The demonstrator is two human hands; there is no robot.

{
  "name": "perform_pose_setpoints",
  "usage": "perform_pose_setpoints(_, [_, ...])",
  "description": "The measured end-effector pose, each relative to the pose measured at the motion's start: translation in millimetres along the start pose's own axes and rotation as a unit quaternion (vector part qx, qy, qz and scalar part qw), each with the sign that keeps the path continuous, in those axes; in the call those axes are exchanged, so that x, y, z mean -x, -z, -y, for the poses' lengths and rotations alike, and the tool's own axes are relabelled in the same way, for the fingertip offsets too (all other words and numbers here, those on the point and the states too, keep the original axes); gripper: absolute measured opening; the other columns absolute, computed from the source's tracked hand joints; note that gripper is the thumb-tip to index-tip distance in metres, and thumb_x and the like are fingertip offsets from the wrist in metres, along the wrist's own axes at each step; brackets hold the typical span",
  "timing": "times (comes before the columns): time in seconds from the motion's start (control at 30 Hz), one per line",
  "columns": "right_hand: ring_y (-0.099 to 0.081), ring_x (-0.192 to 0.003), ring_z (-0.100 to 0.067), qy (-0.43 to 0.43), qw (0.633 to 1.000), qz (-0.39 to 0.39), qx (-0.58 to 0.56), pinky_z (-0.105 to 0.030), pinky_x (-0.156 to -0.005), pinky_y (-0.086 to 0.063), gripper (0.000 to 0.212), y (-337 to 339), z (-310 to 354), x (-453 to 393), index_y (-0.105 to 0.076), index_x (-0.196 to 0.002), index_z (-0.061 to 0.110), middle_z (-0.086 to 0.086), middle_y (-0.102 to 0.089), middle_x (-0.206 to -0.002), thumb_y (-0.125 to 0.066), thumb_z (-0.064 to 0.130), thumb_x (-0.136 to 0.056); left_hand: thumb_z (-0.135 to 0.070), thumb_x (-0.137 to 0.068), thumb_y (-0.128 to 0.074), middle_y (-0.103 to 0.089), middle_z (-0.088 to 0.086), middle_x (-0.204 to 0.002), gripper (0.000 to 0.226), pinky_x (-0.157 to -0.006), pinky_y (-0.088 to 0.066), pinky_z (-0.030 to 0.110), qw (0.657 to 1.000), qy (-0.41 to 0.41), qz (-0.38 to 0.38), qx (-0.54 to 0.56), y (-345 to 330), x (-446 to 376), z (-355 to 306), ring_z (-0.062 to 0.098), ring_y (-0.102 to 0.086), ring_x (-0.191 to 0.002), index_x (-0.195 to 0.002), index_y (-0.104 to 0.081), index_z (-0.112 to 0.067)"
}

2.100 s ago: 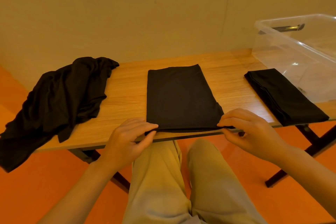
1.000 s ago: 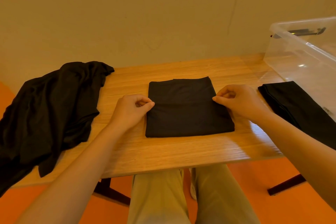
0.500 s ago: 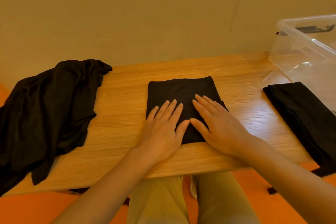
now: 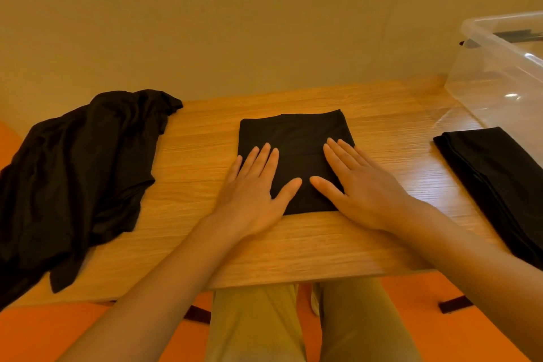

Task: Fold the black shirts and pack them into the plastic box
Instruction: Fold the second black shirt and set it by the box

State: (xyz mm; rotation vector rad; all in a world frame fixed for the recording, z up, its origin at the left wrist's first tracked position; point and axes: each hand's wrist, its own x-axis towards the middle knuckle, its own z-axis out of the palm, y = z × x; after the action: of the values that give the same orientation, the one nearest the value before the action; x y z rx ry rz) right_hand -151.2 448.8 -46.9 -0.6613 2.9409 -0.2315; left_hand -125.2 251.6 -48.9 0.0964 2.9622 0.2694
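left hand (image 4: 252,194) and right hand (image 4: 361,188) lying flat, fingers straight, pressing on folded black shirt (image 4: 293,138) in middle of table (image 4: 382,126); gripping nothing.

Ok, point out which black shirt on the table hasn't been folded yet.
The crumpled shirt at the table's left end, hanging over the edge. The middle shirt under both hands and the right shirt by the plastic box are folded flat.

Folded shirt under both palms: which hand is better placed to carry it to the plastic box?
Probably right: the right hand lies on the folded shirt's box-side edge; the plastic box stands far right.
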Motion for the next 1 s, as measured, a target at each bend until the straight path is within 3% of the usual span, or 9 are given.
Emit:
perform_pose_setpoints(0.07, [0.011, -0.145, -0.008, 0.001, 1.0, 0.016, -0.019, -0.027, -0.115, 0.006, 0.079, 12, -1, -9, 0.001, -0.152, 0.02, 0.004, 0.006, -0.16, -0.01, 0.066, -0.089, -0.066, -0.094, -0.015, 0.007, -0.009, -0.161, 0.072, -0.12, 0.008, 0.035, 0.998, 0.007, 0.008, 0.067, 11, -12, 1, 0.005, 0.012, -0.146, -0.153, -0.001, -0.028])
perform_pose_setpoints(0.13, [0.001, -0.147, -0.012, 0.004, 0.999, -0.008, -0.038, -0.03, -0.116, -0.003, 0.068, 25, -8, -25, -0.01, -0.153, 0.017, 0.001, -0.005, -0.16, -0.021, 0.055, -0.097, -0.058, -0.098, -0.02, -0.003, -0.007, -0.162, 0.065, -0.12, 0.003, 0.034, 0.993, 0.014, -0.032, 0.111, 24, -31, 6, 0.007, 0.003, -0.147, -0.154, -0.01, -0.025])
perform_pose_setpoints(0.23, [-0.022, -0.143, -0.024, -0.009, 0.997, -0.042, -0.062, -0.039, -0.113, -0.025, 0.051, 38, -26, -65, -0.027, -0.148, 0.011, -0.007, -0.025, -0.156, -0.033, 0.034, -0.102, -0.043, -0.103, -0.031, -0.018, 0.0, -0.16, 0.056, -0.12, -0.011, 0.037, 0.993, 0.03, -0.086, 0.079, 40, -72, 20, 0.017, -0.014, -0.147, -0.152, -0.021, -0.019])
perform_pose_setpoints(0.33, [-0.039, -0.132, -0.03, -0.037, 0.998, -0.036, -0.043, -0.043, -0.105, -0.039, 0.042, 40, -43, -103, -0.037, -0.141, 0.007, -0.012, -0.04, -0.145, -0.038, 0.022, -0.102, -0.035, -0.103, -0.038, -0.032, 0.005, -0.154, 0.051, -0.113, -0.025, 0.04, 0.995, 0.061, -0.068, 0.036, 49, -108, 30, 0.025, -0.029, -0.141, -0.149, -0.03, -0.017])
perform_pose_setpoints(0.47, [-0.043, -0.125, -0.03, -0.042, 0.999, -0.029, 0.013, -0.043, -0.101, -0.041, 0.039, 43, -56, -132, -0.045, -0.135, 0.008, -0.013, -0.047, -0.135, -0.048, 0.022, -0.099, -0.033, -0.099, -0.05, -0.05, 0.003, -0.139, 0.039, -0.103, -0.027, 0.039, 0.997, 0.049, -0.053, -0.01, 57, -132, 35, 0.025, -0.042, -0.13, -0.136, -0.05, -0.022])
perform_pose_setpoints(0.7, [-0.044, -0.124, -0.029, -0.089, 0.996, 0.03, 0.001, -0.052, -0.111, -0.016, 0.031, 58, -63, -149, -0.055, -0.123, 0.014, -0.008, -0.056, -0.125, -0.057, 0.028, -0.095, -0.036, -0.096, -0.055, -0.059, 0.002, -0.116, 0.027, -0.099, -0.023, 0.04, 0.997, 0.056, 0.006, -0.043, 74, -144, 34, 0.023, -0.049, -0.116, -0.117, -0.06, -0.02])
perform_pose_setpoints(0.83, [-0.049, -0.114, -0.027, -0.077, 0.995, 0.063, -0.006, -0.052, -0.109, -0.026, 0.023, 66, -64, -148, -0.059, -0.112, 0.016, -0.005, -0.058, -0.117, -0.058, 0.031, -0.094, -0.033, -0.097, -0.052, -0.06, 0.006, -0.105, 0.021, -0.088, -0.022, 0.038, 0.996, 0.047, 0.024, -0.065, 75, -144, 35, 0.024, -0.05, -0.101, -0.105, -0.061, -0.016])
perform_pose_setpoints(0.9, [-0.052, -0.105, -0.025, -0.07, 0.995, 0.058, -0.046, -0.049, -0.104, -0.035, 0.014, 68, -66, -146, -0.059, -0.1, 0.018, -0.005, -0.059, -0.109, -0.061, 0.029, -0.092, -0.031, -0.096, -0.053, -0.057, 0.004, -0.101, 0.013, -0.084, -0.021, 0.036, 0.998, 0.036, -0.005, -0.052, 74, -142, 37, 0.023, -0.048, -0.096, -0.1, -0.057, -0.018])
perform_pose_setpoints(1.0, [-0.055, -0.103, -0.024, -0.054, 0.993, 0.012, -0.109, -0.045, -0.097, -0.043, 0.011, 72, -70, -143, -0.06, -0.095, 0.019, -0.004, -0.06, -0.105, -0.067, 0.026, -0.088, -0.033, -0.093, -0.061, -0.058, -0.001, -0.103, 0.014, -0.088, -0.023, 0.036, 0.997, 0.026, -0.07, -0.009, 74, -135, 42, 0.021, -0.051, -0.105, -0.102, -0.059, -0.023])
